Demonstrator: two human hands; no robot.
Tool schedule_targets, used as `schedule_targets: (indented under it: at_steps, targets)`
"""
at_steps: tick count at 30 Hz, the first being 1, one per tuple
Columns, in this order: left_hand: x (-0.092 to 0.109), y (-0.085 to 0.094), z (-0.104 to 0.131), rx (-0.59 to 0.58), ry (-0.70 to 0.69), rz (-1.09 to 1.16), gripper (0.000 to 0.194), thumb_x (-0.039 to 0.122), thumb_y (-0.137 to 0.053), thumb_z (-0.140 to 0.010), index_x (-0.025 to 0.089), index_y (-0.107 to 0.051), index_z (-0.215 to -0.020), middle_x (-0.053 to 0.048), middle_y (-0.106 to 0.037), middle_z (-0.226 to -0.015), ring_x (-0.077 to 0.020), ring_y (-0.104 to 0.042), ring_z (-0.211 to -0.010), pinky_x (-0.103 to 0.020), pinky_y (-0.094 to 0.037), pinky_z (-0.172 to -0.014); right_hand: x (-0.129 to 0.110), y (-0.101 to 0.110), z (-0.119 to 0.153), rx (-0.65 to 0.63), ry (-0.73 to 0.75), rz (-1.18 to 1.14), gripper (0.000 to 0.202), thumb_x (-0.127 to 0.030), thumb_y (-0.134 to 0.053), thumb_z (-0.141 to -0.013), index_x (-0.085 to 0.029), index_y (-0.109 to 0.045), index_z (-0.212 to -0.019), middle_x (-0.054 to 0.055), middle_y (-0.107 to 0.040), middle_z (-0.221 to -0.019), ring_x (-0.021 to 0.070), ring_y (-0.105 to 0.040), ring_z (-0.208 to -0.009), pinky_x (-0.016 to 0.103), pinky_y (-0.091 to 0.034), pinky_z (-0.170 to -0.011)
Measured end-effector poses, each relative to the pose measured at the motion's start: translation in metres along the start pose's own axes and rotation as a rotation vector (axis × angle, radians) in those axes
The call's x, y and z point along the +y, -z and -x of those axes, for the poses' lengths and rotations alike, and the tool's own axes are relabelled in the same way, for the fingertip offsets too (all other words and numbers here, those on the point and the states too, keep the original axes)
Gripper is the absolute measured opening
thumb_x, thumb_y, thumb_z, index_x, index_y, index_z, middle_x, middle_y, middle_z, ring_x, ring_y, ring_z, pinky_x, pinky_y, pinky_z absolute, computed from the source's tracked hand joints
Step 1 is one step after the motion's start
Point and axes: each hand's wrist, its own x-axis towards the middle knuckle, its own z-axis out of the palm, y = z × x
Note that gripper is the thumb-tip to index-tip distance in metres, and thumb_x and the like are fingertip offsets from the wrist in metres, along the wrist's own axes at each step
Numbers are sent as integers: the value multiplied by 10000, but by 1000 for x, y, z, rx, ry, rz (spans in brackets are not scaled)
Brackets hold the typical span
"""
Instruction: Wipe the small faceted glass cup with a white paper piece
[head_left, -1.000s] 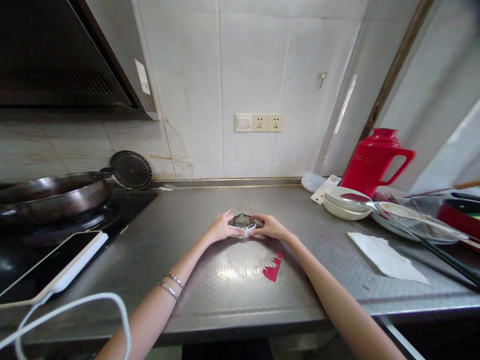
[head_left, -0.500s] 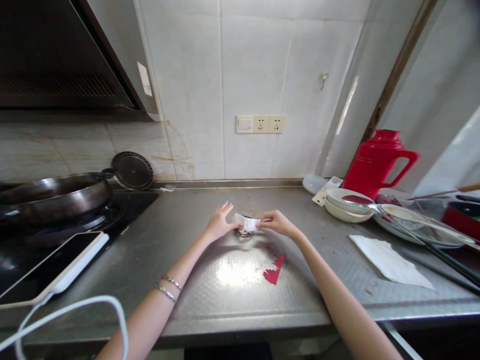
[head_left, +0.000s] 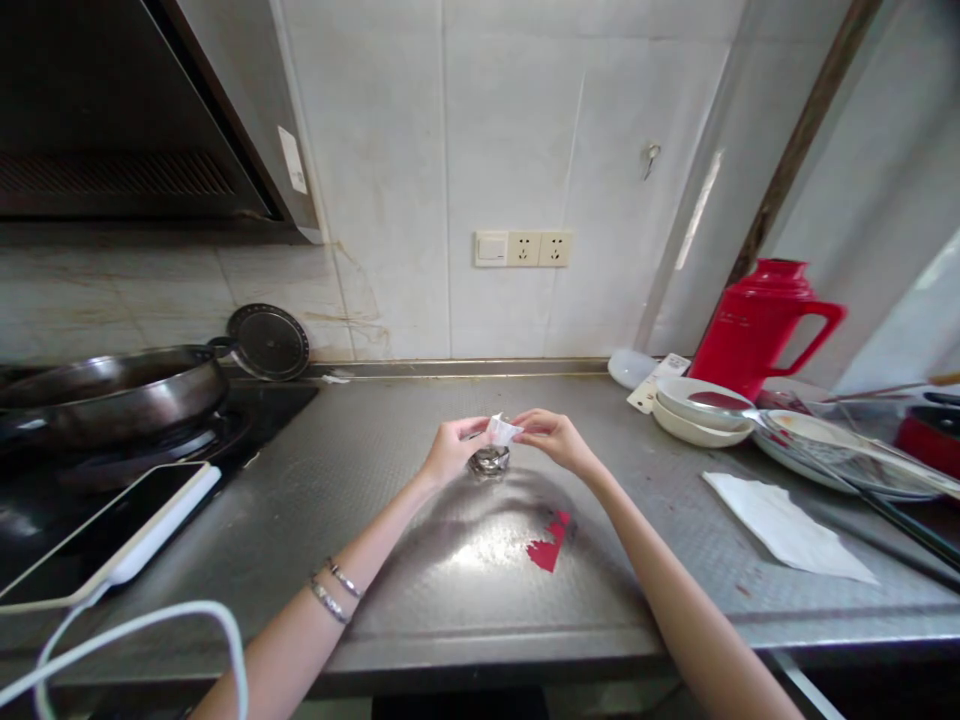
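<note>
Centre of frame, on a brushed steel counter (head_left: pixel 420 620) with a fine dimpled texture: the left hand (head_left: pixel 450 452) and right hand (head_left: pixel 551 437) meet over a small round metal cup (head_left: pixel 489 460), shiny and crinkled; its contents cannot be made out. Both hands pinch a small white crumpled piece (head_left: pixel 501 430), paper or plastic film, just above the cup; fingers of each hand are curled, thumb and forefinger closed on the white piece. Two thin metal bangles (head_left: pixel 334 590) sit on the left wrist.

Lower centre: a flat red jagged scrap (head_left: pixel 549 545) lies on the steel, just below the cup.

Left of frame: a dark round pan (head_left: pixel 112 395) on a black hob, contents not visible; a round dark perforated disc (head_left: pixel 268 342) leans on the tiled wall. Lower left: a white-edged tablet (head_left: pixel 105 530) with black glass and a white cable (head_left: pixel 142 635).

Right of frame: a glossy red plastic jug (head_left: pixel 757 320) with handle; stacked white bowls (head_left: pixel 701 410), the top one holding something dark red and a metal spoon; a flat white napkin (head_left: pixel 787 525).
</note>
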Motion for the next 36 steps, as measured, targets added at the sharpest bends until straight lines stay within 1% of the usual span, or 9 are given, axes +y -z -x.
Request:
schedule_targets:
  at_steps: [9, 13, 15, 18, 21, 26, 29, 32, 36]
  targets:
    - [8, -1, 3, 78, 72, 65, 377, 346, -772, -628, 99, -716, -907, -112, -746, -911, -258, -705, -866, -356, -556, -824, 1, -7, -2, 46, -62, -20, 265, -438, -706, -720, -180, -658, -754, 82, -698, -931, 220, -650, -910, 334, -525, -784]
    - [9, -1, 3, 123, 63, 46, 314, 321, -761, -636, 111, -715, -864, -99, -752, -854, -247, -709, -811, -342, -561, -781, 2, -10, -3, 142, -92, -49, 562, -427, -786, -619, -214, -582, -1097, 100, -602, -1218, 241, -588, -1096, 354, -523, -840]
    - [9, -1, 3, 120, 62, 48, 305, 313, -762, -633, 112, -715, -858, -97, -752, -852, -245, -708, -809, -341, -559, -781, 1, -12, -3, 102, -91, -89, 672, -413, -798, -607, -231, -532, -1197, 103, -561, -1291, 245, -562, -1148, 362, -511, -875]
    - [8, -1, 3, 114, 59, 55, 305, 309, -760, -635, 109, -714, -862, -101, -750, -865, -244, -705, -821, -341, -556, -793, 0, -16, -4, 40, -93, -153, 456, -430, -754, -661, -190, -629, -1028, 84, -674, -1069, 231, -627, -1018, 353, -505, -874]
    - [5, 2, 1, 109, 44, 57, 309, 308, -739, -657, 105, -708, -888, -109, -747, -887, -243, -700, -839, -350, -551, -812, 0, -19, -5, 88, -108, -156, 325, -458, -708, -699, -164, -663, -831, 50, -693, -833, 199, -655, -800, 312, -521, -753]
    - [-10, 13, -7, 114, -25, -123, 383, 232, -684, -690, 123, -669, -1057, -122, -687, -1115, -262, -613, -1092, -412, -435, -1007, 3, -26, -1, 190, 35, 176, 159, -331, -612, -804, -180, -658, -796, 43, -673, -792, 188, -595, -762, 300, -481, -681]
    - [-29, 17, -8, 30, 24, -242, 706, 141, -763, -552, 134, -568, -1230, -138, -583, -1285, -293, -505, -1230, -429, -327, -1096, 4, -32, 1, 82, 208, 421, 97, -202, -560, -841, -195, -654, -818, 55, -660, -832, 202, -550, -867, 329, -461, -784]
    - [-49, 13, -6, -107, 86, -234, 1017, 168, -833, -466, 108, -390, -1380, -172, -527, -1330, -315, -482, -1242, -446, -318, -1094, -1, -37, 0, -83, 294, 589, 165, -132, -509, -860, -191, -663, -868, 71, -663, -899, 206, -517, -904, 331, -447, -825]
    - [-64, 6, -2, -128, 86, -250, 1164, 268, -870, -453, 109, -268, -1436, -200, -482, -1358, -322, -471, -1243, -459, -319, -1084, -11, -36, -1, -318, 281, 751, 242, -69, -471, -818, -185, -681, -791, 68, -681, -901, 210, -523, -913, 304, -436, -804]
